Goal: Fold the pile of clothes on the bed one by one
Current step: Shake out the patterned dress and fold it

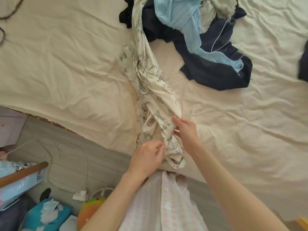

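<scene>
Gripping the near end of a cream printed garment (155, 104), I have both hands at the bed's (66, 64) near edge. My left hand (146, 157) pinches the bunched cloth with curled fingers (158, 147); my right hand (185, 130) holds the same bundle from the other side, thumb on top, the remaining fingers tucked under the fabric. The garment trails twisted across the sheet toward the far edge, where its other end lies on the pile: a light blue knit piece (180, 22) draped over navy clothing (216, 64). Off the bed's near-left edge, on the floor, a white charger (80, 195) with its cable lies beside a teal tissue pack (48, 215).
</scene>
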